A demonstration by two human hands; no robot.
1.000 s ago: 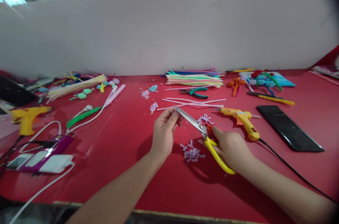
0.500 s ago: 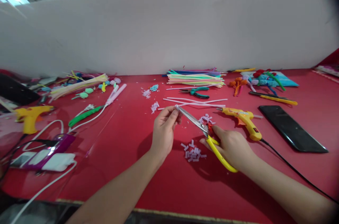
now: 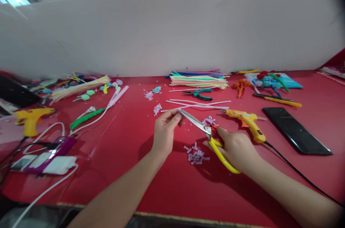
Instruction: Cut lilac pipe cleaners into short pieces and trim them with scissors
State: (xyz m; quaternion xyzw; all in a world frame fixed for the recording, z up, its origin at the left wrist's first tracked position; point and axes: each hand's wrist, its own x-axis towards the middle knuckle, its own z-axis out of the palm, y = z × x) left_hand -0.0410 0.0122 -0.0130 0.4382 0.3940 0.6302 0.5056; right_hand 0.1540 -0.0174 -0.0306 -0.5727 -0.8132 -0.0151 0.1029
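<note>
My right hand [image 3: 237, 149] is closed around the yellow handles of a pair of scissors [image 3: 195, 122], whose blades point up and left. The blade tips reach the pinched fingertips of my left hand [image 3: 164, 131]. Between those fingers is a small pale piece of pipe cleaner, mostly hidden by thumb and finger. On the red table below the scissors lies a pile of short lilac pipe cleaner pieces [image 3: 197, 156]. A second little pile [image 3: 209, 121] sits just behind the blades. Long pale pink pipe cleaners [image 3: 205, 105] lie crosswise beyond my hands.
A yellow glue gun [image 3: 246, 120] and a black phone [image 3: 295, 129] lie on the right. Teal-handled pliers [image 3: 202, 94] rest before a bundle of coloured pipe cleaners [image 3: 199, 80]. On the left are another glue gun [image 3: 31, 120] and a purple-and-white power strip [image 3: 51, 158] with cables.
My left hand has shifted very slightly left, and the pale piece at its fingertips shows less. The scissors stay at the fingertips, their blades nearly unchanged.
</note>
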